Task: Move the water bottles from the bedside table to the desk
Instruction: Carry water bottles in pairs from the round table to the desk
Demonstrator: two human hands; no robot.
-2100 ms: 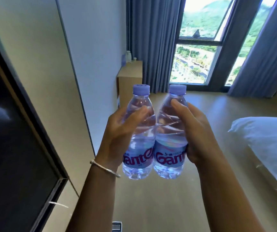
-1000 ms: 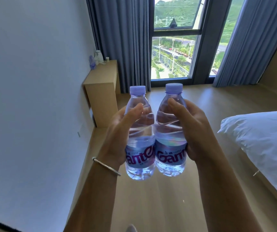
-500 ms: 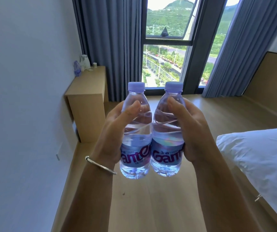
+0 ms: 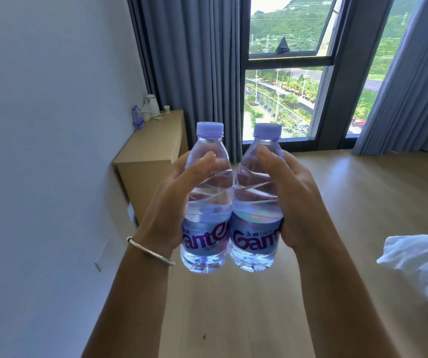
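Two water bottles (image 4: pixel 229 202) stand upright and touching in midair above the floor: our left grip (image 4: pixel 174 202) wraps one, our right grip (image 4: pixel 293 202) the other. The counter (image 4: pixel 153 146) stands ahead by the wall.

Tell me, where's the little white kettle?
In the head view, the white kettle stands far left on the wooden desk against the wall, beside a small cup and another bottle.

The bedding (image 4: pixel 424 264) is cut off right; desk items (image 4: pixel 147 109) perhaps too small.
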